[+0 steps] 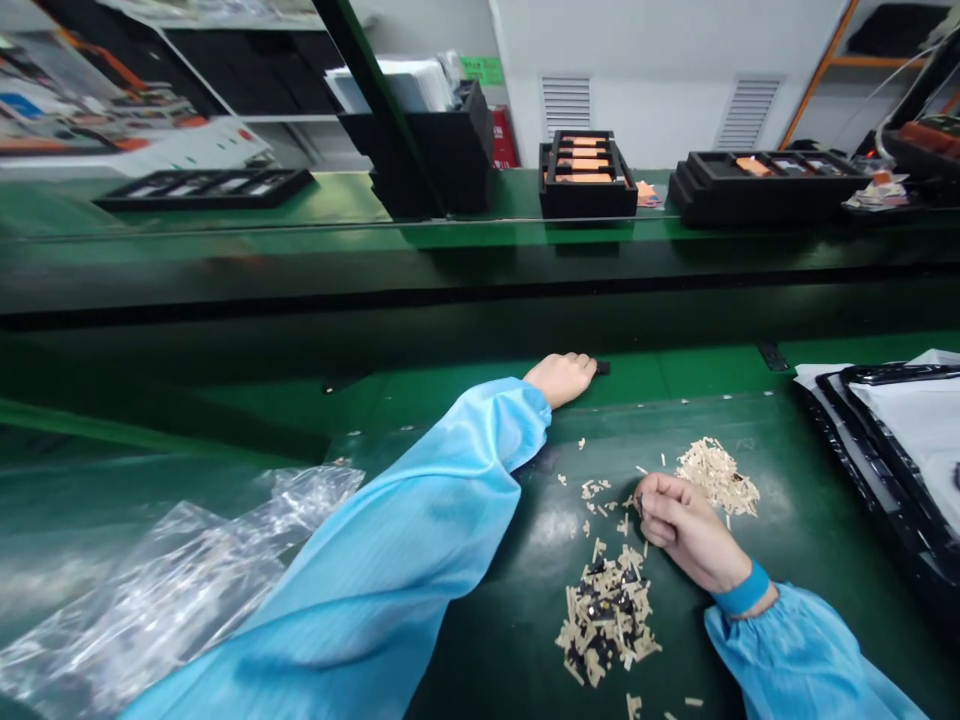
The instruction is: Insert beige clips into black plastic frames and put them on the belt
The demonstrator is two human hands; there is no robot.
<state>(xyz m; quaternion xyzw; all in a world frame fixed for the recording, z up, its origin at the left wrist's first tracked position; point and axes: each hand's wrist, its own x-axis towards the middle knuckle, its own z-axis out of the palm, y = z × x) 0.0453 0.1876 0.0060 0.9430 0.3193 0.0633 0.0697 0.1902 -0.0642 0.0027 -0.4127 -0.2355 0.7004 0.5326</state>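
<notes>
My left hand (564,378) reaches far forward to the green ledge, fingers curled closed. A small black object (603,368) shows right at its fingertips; whether they grip it I cannot tell. Above the dark green worktop, my right hand (688,528) is closed in a pinch, and what its fingertips hold is too small to make out. A mixed pile of pale strips and small black parts (607,615) lies below and left of that hand. Just behind it is a heap of pale strips (718,476), and loose pale bits (595,489) lie scattered to its left.
Crumpled clear plastic (187,570) covers the left side. Black trays with white sheets (892,440) stand at the right edge. Along the raised shelf are a black box with orange pieces (587,190), stacked black trays (765,190) and a flat black tray (206,188). A dark post (382,100) rises there.
</notes>
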